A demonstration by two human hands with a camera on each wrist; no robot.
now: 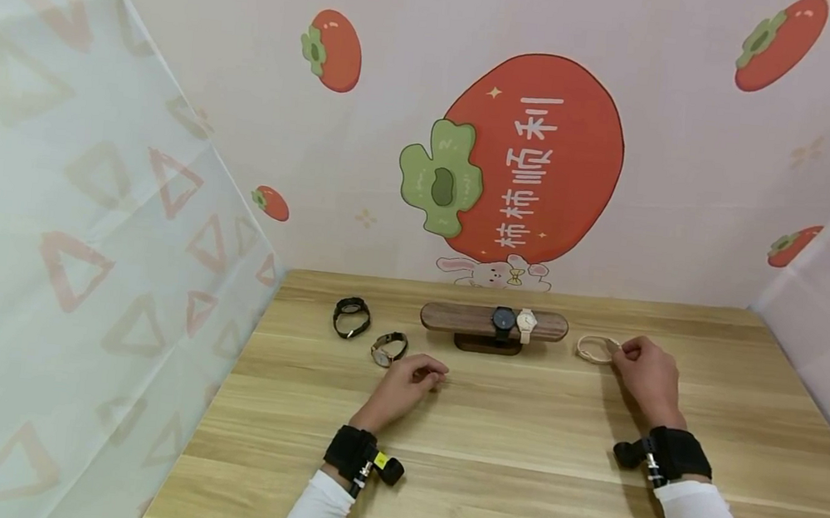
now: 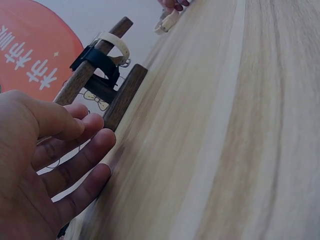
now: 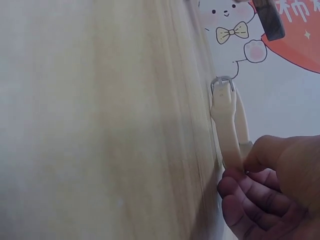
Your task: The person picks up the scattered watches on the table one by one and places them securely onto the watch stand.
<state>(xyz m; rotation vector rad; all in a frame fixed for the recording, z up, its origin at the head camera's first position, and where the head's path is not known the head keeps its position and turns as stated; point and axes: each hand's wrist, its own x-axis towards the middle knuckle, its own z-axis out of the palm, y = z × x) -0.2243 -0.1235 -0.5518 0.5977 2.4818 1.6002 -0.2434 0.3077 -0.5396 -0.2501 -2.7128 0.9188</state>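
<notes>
My right hand (image 1: 648,376) pinches one end of a cream-strapped watch (image 1: 593,349) at the right of the table. In the right wrist view its strap (image 3: 227,125) and silver buckle (image 3: 222,82) show, with thumb and fingertips at the lower end. My left hand (image 1: 403,387) holds nothing; its fingers are loosely bent, palm side showing in the left wrist view. Just behind it lies a watch with a dark strap and pale dial (image 1: 381,356). A wooden watch stand (image 1: 447,317) carries a black watch (image 1: 503,321) and a cream watch (image 1: 526,323) side by side.
A black watch (image 1: 351,319) lies at the far left of the wooden table (image 1: 513,485). Behind the table rises a pale backdrop (image 1: 662,191) with persimmon prints, and a patterned side panel (image 1: 119,289) borders the left.
</notes>
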